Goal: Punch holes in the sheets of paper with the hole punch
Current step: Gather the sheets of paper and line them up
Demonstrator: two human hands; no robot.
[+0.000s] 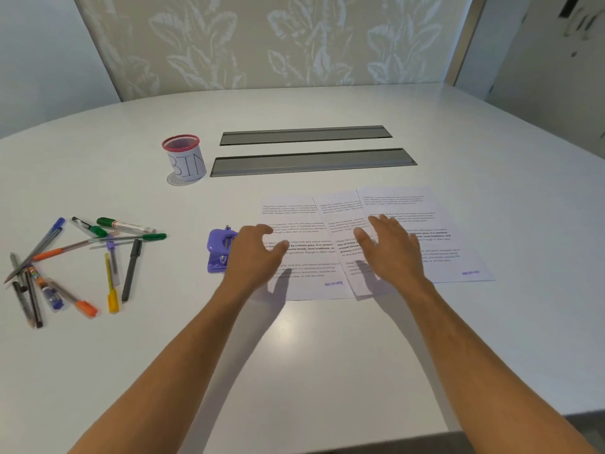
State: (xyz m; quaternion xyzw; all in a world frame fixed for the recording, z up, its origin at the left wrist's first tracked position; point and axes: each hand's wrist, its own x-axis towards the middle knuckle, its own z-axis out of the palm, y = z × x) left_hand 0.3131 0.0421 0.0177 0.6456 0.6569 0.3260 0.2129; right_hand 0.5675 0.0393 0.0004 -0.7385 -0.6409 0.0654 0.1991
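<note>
Three printed sheets of paper (425, 217) lie fanned and overlapping on the white table (311, 348), right of centre. A purple hole punch (218, 250) sits at the left edge of the leftmost sheet (294, 208). My left hand (257, 253) hovers over that sheet's left edge, beside the punch, fingers loosely curved and holding nothing; it hides the punch's right side. My right hand (391, 247) is spread flat over the middle sheet (340, 208), fingers straight. Whether it touches the paper is unclear.
A red-rimmed mesh cup labelled BIN (185, 158) stands at the back left. Several pens and markers (85, 257) lie scattered on the left. Two grey cable slots (311, 162) run across the table behind the sheets.
</note>
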